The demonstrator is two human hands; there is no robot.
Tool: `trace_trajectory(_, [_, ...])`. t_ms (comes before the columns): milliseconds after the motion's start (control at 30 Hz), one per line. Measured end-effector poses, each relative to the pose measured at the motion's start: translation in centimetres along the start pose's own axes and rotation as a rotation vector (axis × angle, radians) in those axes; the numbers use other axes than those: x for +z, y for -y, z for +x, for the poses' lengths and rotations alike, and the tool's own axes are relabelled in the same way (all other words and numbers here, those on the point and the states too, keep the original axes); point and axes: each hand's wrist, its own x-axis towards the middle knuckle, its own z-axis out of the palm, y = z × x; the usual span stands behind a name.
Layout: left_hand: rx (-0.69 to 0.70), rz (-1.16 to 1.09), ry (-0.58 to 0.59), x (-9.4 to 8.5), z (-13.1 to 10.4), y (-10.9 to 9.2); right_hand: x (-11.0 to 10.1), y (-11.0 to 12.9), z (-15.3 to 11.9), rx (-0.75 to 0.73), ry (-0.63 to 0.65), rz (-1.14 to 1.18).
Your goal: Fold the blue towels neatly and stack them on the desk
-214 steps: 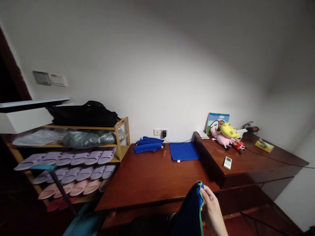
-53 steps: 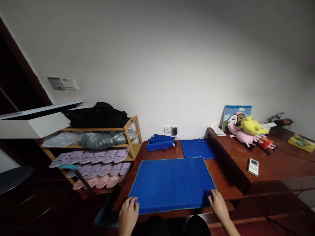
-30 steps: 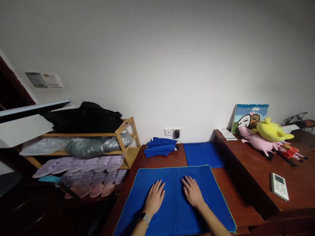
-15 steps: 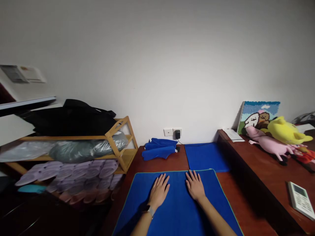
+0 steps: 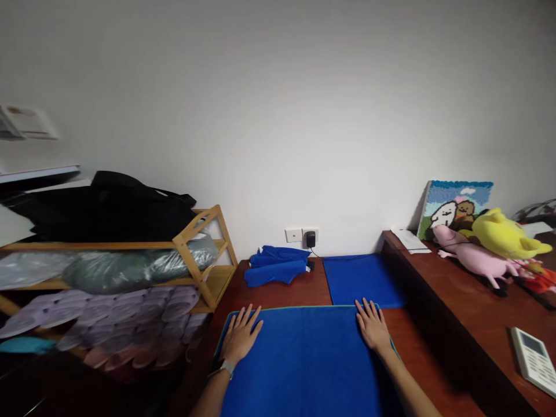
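Note:
A blue cloth (image 5: 304,353) with a green edge lies spread flat on the reddish-brown table. My left hand (image 5: 241,336), with a watch at the wrist, rests palm down near the cloth's far left corner, fingers spread. Near the far right corner my right hand (image 5: 374,329) lies flat on the same cloth, its fingers apart and their tips at the far edge. Neither hand holds anything. Beyond them sit a crumpled blue cloth (image 5: 278,266) by the wall and a flat, folded blue cloth (image 5: 362,280) to its right.
A wooden shoe rack (image 5: 204,260) with slippers (image 5: 143,304) and a black bag (image 5: 108,211) stands at left. On the raised desk at right are plush toys (image 5: 478,255), a picture (image 5: 456,205) and a white remote-like device (image 5: 534,359). A black plug (image 5: 311,238) sits in the wall socket.
My hands have slid apart over the cloth, the left toward its left edge and the right toward its right edge. The view has turned slightly to the right.

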Motion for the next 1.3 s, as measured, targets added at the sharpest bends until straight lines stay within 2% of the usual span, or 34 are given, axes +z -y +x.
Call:
trace_trajectory(133, [0.027, -0.02, 0.039, -0.2, 0.0, 1.1, 0.7, -0.4, 0.5, 0.058, 0.005, -0.005])
trace_trajectory(267, [-0.028, -0.005, -0.024, -0.2, -1.1, 2.6, -0.1, 0.5, 0.4, 0.132, -0.013, -0.011])
trace_trajectory(333, [-0.055, 0.014, -0.065, 0.0, -1.9, 3.3, -1.0, 2.4, -0.4, 0.103, -0.067, 0.009])
trace_trajectory(400, [-0.057, 0.033, -0.098, 0.3, -2.6, 3.5, -1.8, 5.6, -1.6, -0.047, -0.1, 0.071])
trace_trajectory(467, [-0.059, 0.041, -0.104, 0.6, -3.1, 3.2, -2.2, 9.3, -3.0, -0.267, -0.059, 0.164])
trace_trajectory(533, [-0.07, 0.044, -0.084, 0.8, -3.2, 2.9, -1.9, 12.5, -4.0, -0.411, 0.026, 0.233])
trace_trajectory(600, [-0.069, 0.048, -0.07, 0.8, -3.2, 2.6, -1.4, 14.2, -4.3, -0.429, 0.093, 0.252])
trace_trajectory(633, [-0.068, 0.051, -0.068, 0.7, -3.2, 2.5, -1.2, 14.3, -4.2, -0.401, 0.11, 0.243])
trace_trajectory(733, [-0.069, 0.058, -0.069, 0.5, -3.2, 2.5, -0.8, 11.9, -3.4, -0.292, 0.103, 0.186])
trace_trajectory(900, [-0.072, 0.065, -0.09, 0.7, -3.2, 2.3, -0.9, 3.5, -1.8, -0.112, 0.036, 0.056])
trace_trajectory(1000, [-0.071, 0.046, -0.106, 1.0, -3.2, 2.3, -0.5, -0.1, -1.1, -0.027, 0.03, -0.006])
trace_trajectory(1100, [-0.069, 0.041, -0.104, 1.0, -3.1, 2.4, 0.0, -1.4, -0.8, -0.037, 0.019, -0.008])
trace_trajectory(1200, [-0.08, 0.065, -0.084, 0.5, -3.1, 2.4, 0.2, -1.2, -0.8, -0.038, 0.014, 0.0])
trace_trajectory(1300, [-0.093, 0.105, -0.132, -0.4, -3.1, 1.2, 0.1, -0.9, -0.9, -0.028, 0.034, 0.012])
